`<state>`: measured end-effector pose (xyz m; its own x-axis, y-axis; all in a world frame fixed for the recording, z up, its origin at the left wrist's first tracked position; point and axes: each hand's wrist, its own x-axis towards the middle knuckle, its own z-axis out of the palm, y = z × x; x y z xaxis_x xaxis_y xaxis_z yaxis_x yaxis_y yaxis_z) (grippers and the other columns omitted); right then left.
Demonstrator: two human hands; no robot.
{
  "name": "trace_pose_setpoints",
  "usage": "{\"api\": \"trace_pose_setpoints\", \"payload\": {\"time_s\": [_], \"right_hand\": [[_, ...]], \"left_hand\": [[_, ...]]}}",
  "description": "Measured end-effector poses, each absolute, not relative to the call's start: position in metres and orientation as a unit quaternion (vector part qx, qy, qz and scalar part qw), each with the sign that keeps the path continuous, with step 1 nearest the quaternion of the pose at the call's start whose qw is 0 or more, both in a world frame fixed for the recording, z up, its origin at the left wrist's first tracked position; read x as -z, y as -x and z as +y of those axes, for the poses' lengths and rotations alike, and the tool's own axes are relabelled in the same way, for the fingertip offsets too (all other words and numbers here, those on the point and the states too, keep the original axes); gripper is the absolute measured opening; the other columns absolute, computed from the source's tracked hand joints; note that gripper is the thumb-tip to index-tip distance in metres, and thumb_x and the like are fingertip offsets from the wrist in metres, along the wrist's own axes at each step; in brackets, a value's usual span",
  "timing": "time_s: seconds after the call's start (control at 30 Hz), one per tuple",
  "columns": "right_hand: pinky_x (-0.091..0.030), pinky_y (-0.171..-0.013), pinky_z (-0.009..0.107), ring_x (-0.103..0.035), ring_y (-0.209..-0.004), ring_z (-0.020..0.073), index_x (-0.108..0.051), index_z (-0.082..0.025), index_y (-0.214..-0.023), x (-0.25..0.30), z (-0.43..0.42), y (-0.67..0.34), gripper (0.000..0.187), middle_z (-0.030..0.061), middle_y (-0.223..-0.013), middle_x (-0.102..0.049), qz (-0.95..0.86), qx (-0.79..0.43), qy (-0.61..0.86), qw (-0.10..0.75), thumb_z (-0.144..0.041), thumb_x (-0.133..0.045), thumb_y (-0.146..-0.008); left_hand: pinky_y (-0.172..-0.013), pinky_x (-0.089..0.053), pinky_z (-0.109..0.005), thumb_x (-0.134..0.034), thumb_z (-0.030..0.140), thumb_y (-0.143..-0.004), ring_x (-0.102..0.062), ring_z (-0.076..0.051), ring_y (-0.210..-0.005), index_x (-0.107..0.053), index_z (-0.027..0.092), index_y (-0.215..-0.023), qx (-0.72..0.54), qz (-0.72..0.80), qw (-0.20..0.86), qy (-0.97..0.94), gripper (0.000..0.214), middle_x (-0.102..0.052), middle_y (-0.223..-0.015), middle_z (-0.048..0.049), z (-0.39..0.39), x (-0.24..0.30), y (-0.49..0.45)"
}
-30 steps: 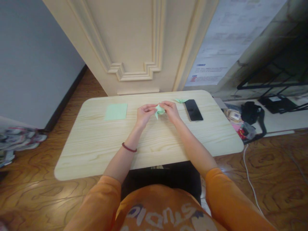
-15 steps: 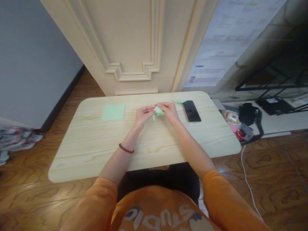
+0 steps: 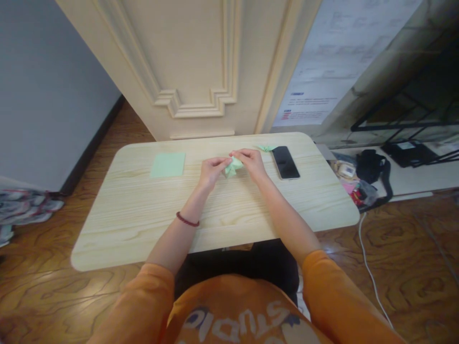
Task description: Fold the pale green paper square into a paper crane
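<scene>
A small folded piece of light green paper [image 3: 233,166] is pinched between both my hands just above the far middle of the light wooden table [image 3: 150,215]. My left hand [image 3: 211,171] grips its left side with closed fingers; a dark red bracelet sits on that wrist. My right hand [image 3: 251,162] holds its right side, fingers curled over the top. A flat stack of green square paper [image 3: 168,165] lies to the left. Another small folded green paper shape [image 3: 264,148] lies just beyond my right hand.
A black phone [image 3: 285,162] lies face up right of my hands. A cream panelled door [image 3: 193,67] stands behind the table. Bags and a black strap [image 3: 371,172] sit on the floor at the right, with a white cable [image 3: 369,267].
Both hands have drawn closer together around the green paper and turned it slightly. The view has shifted a little; nothing else on the table moved.
</scene>
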<state>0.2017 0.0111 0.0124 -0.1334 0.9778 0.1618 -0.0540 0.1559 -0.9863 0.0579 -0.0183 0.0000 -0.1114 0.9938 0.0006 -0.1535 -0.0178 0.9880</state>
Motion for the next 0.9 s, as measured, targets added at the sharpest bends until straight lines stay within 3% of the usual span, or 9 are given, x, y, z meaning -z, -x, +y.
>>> {"api": "trace_pose_setpoints", "payload": {"time_s": [0.23, 0.4, 0.57, 0.73, 0.9], "right_hand": [[-0.046, -0.069, 0.030, -0.064, -0.075, 0.0180, -0.076, -0.017, -0.073, -0.0103, 0.0117, -0.2010, 0.038, 0.0041, -0.073, -0.073, -0.548, -0.529, 0.409, 0.503, -0.054, -0.075, -0.066], [-0.042, -0.060, 0.026, -0.058, -0.065, 0.0137, -0.075, -0.017, -0.072, -0.0117, 0.0116, -0.2001, 0.052, 0.0045, -0.071, -0.071, -0.524, -0.553, 0.432, 0.482, -0.068, -0.066, -0.069], [-0.042, -0.064, 0.027, -0.055, -0.066, 0.0137, -0.070, -0.018, -0.065, -0.0105, 0.0119, -0.1988, 0.034, 0.0001, -0.064, -0.066, -0.538, -0.536, 0.421, 0.496, -0.048, -0.082, -0.054], [-0.042, -0.067, 0.028, -0.057, -0.070, 0.0149, -0.071, -0.018, -0.065, -0.0099, 0.0125, -0.1986, 0.020, 0.0003, -0.065, -0.067, -0.535, -0.544, 0.411, 0.499, -0.037, -0.076, -0.059], [-0.041, -0.064, 0.027, -0.055, -0.067, 0.0140, -0.071, -0.018, -0.065, -0.0114, 0.0121, -0.1990, 0.019, 0.0002, -0.064, -0.066, -0.531, -0.549, 0.405, 0.502, -0.037, -0.070, -0.064]], "left_hand": [[-0.067, -0.048, -0.028, -0.086, 0.039, -0.051, -0.062, -0.015, -0.065, -0.076, 0.015, -0.066, -0.589, 0.484, 0.508, -0.401, 0.030, -0.073, -0.071, -0.0061, -0.0185, -0.0004, -0.0613], [-0.060, -0.046, -0.026, -0.084, 0.033, -0.050, -0.059, -0.014, -0.060, -0.074, 0.015, -0.062, -0.598, 0.500, 0.501, -0.376, 0.024, -0.071, -0.066, -0.0044, -0.0191, -0.0021, -0.0630], [-0.059, -0.045, -0.025, -0.083, 0.032, -0.052, -0.059, -0.013, -0.060, -0.073, 0.015, -0.063, -0.596, 0.502, 0.500, -0.378, 0.022, -0.070, -0.066, -0.0040, -0.0191, -0.0022, -0.0626], [-0.060, -0.045, -0.025, -0.083, 0.033, -0.052, -0.059, -0.013, -0.060, -0.073, 0.015, -0.063, -0.591, 0.501, 0.497, -0.389, 0.023, -0.070, -0.065, -0.0043, -0.0182, -0.0010, -0.0619], [-0.061, -0.046, -0.025, -0.083, 0.034, -0.050, -0.058, -0.013, -0.060, -0.073, 0.016, -0.062, -0.594, 0.497, 0.493, -0.396, 0.024, -0.070, -0.065, -0.0036, -0.0180, -0.0015, -0.0625]]}}
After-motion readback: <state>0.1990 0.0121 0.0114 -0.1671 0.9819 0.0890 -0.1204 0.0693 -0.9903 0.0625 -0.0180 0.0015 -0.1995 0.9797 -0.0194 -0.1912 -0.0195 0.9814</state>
